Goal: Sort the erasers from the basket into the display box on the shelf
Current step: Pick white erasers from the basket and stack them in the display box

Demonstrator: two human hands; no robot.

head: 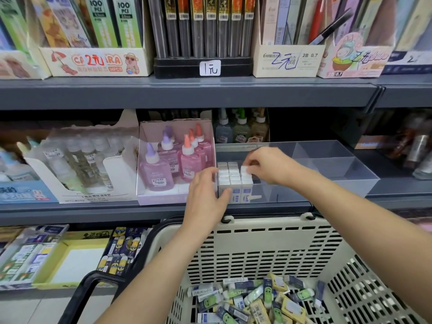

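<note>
Hands meet at the front left corner of the display box [339, 183], a clear plastic tray with dividers that sits on the grey shelf [140, 208]. Inside that corner, packed erasers [228, 176] stand on end in tight rows, white tops up, with their blue and white sleeves showing through the box's front wall.

The right hand [266, 166] reaches over the box from its right side. Its fingertips are curled and pinch a single eraser [244, 170] at the right edge of the packed block. That eraser stands a little higher than the ones beside it.

The left hand [208, 195] is at the outside of the same corner. Its fingers are fairly straight and lie against the box's left wall, and its thumb is laid across the front wall; it holds nothing.

The other compartments of the box, to the right and behind, hold no erasers.

Below and in front of the box is the cream slotted basket [257, 242], with a black handle [93, 288] on its left side. In its bottom lie loose erasers [257, 298] in a jumbled heap, in blue, green and yellow sleeves.

Just left of the box, touching or nearly touching it, stands a carton of pink glue bottles [168, 157].
</note>
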